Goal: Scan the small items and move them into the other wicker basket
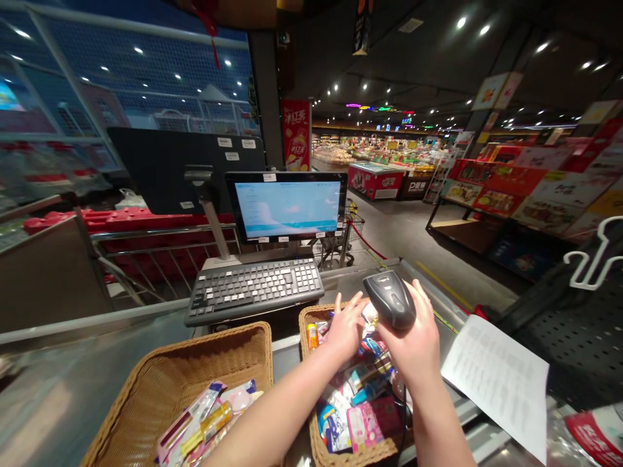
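My right hand [411,334] is wrapped around a black handheld barcode scanner [390,299], raised above the right wicker basket [318,447]. A dark cable hangs below it. My left hand [346,331] is over the same basket, thumb raised and fingers stretched toward the scanner. Its fingertips are close to a whitish packet [370,314]; I cannot tell whether they touch it. Small packaged goods fill this basket, among them a pink packet [365,426] and an orange-capped item [312,336]. To the left, a second wicker basket [141,383] holds several packs and a yellow tube [207,429].
A black keyboard [256,285] lies behind the baskets, below a lit monitor [292,207]. Another screen [185,172] stands at the left with its back to me. At the right are a printed sheet [496,383], a bottle with a red label [594,438] and a white hanger [591,259].
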The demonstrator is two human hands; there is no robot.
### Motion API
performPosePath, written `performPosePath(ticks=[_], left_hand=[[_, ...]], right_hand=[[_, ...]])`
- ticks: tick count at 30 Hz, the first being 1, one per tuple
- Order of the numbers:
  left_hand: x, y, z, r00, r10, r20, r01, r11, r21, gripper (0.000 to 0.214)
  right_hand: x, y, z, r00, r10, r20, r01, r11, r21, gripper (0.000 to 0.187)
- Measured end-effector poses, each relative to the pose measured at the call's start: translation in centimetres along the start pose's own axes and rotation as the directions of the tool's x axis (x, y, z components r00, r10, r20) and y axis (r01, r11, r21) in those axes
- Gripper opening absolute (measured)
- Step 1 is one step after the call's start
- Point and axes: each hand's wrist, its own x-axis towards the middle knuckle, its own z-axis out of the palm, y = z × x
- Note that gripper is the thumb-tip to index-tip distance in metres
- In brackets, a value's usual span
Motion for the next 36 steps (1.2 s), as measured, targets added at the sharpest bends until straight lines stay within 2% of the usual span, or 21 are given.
performPosePath(ticks=[2, 5, 9, 11, 14, 17, 22, 30, 36], left_hand=[[-1.1, -0.5, -2.7, 0.998, -0.019, -0.067, 0.022, 0.998, 0.052, 0.032], [-3.0, -1.4, -7.9, 0.981, -0.024, -0.190, 0.054, 0.986, 0.155, 0.031], [-5.9, -2.3, -14.8, 0.934, -0.017, -0.356, 0.122, 0.954, 0.275, 0.031], [-7.4, -2.6, -17.5, 0.910, -0.002, -0.415, 0.155, 0.929, 0.336, 0.029], [-9.7, -2.9, -20.5, 0.875, 0.021, -0.484, 0.200, 0.894, 0.400, 0.026], [-11.8, -3.2, -22.4, 0.841, 0.056, -0.538, 0.223, 0.869, 0.441, 0.024], [-14.2, -3.6, -24.5, 0.784, 0.152, -0.602, 0.213, 0.845, 0.491, 0.023], [-15.3, -4.7, -26.3, 0.778, 0.202, -0.595, 0.210, 0.809, 0.549, 0.021], [-15.1, -5.3, -26.7, 0.781, 0.225, -0.583, 0.206, 0.788, 0.580, 0.021]], right_hand=[[0.0, -0.3, -0.2, 1.000, -0.012, -0.019, 0.012, 1.000, -0.001, 0.058], [-0.2, -1.0, -0.2, 0.999, -0.020, -0.034, 0.021, 1.000, 0.012, 0.062], [-0.5, -2.7, 0.2, 0.998, -0.055, -0.016, 0.055, 0.998, 0.040, 0.060], [-0.6, -3.8, 0.5, 0.996, -0.092, -0.003, 0.092, 0.994, 0.053, 0.058], [-0.6, -5.9, 1.2, 0.991, -0.133, 0.020, 0.131, 0.987, 0.090, 0.058], [-0.8, -7.9, 1.9, 0.984, -0.174, 0.045, 0.167, 0.976, 0.137, 0.059], [-1.5, -10.5, 2.8, 0.965, -0.257, 0.057, 0.246, 0.957, 0.156, 0.062], [-3.0, -14.3, 2.9, 0.930, -0.354, 0.099, 0.337, 0.929, 0.155, 0.060], [-3.2, -15.2, 2.7, 0.923, -0.369, 0.108, 0.351, 0.923, 0.157, 0.058]])
